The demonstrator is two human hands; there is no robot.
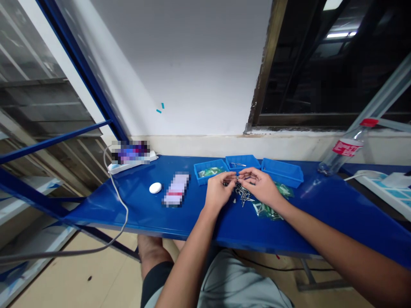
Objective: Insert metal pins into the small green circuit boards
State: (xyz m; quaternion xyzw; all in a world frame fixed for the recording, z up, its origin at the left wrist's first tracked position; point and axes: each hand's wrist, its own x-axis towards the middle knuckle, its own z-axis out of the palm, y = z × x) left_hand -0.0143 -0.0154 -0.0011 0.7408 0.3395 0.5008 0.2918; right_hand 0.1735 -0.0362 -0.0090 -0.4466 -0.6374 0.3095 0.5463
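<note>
Because both hands work at one small spot, the left hand and the right hand come together fingertip to fingertip, thumbs and forefingers bent inward as if pinching a tiny metal part; the fingers hide most of it, so I cannot tell its shape or which hand grips it. The loose metal pieces lie on the blue table at five o'clock from the fingertips, just below them, presumably so that each piece is a short pick away. Around the far side, three blue bins form a shallow arc, probably for easy reach: the left bin, holding green packets, at ten o'clock, the middle bin, with a few slim metal pieces, at twelve, and the right bin at two. More green packets rest at four o'clock, beneath the right forearm's inner side. The bottle stands well apart at two o'clock, seemingly kept clear of the elbows.
</note>
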